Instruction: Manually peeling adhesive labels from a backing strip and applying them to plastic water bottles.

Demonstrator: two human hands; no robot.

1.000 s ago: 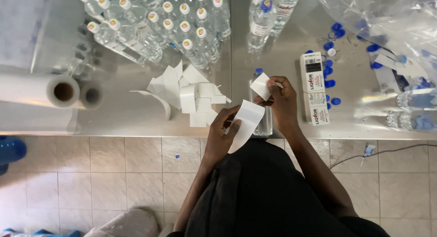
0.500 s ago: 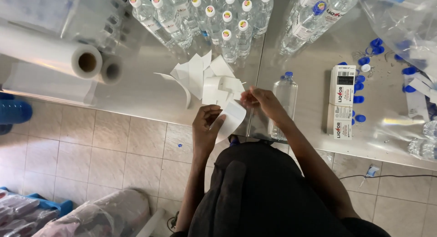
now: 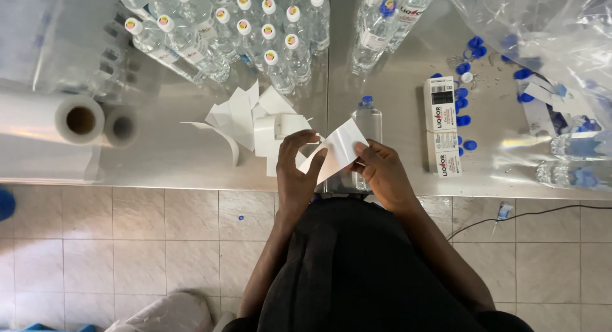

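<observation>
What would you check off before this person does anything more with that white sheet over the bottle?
1. Sheet held by both hands, left hand and right hand: ok.
2. Bottle lying flat, blue cap on: ok.
3. Sheet lined up with bottle: cannot tell.
4. Paper pile within reach, left of the hands: ok.
5. Table space beside the bottle: ok.

white label sheet (image 3: 336,152), white boxes (image 3: 442,125)
</observation>
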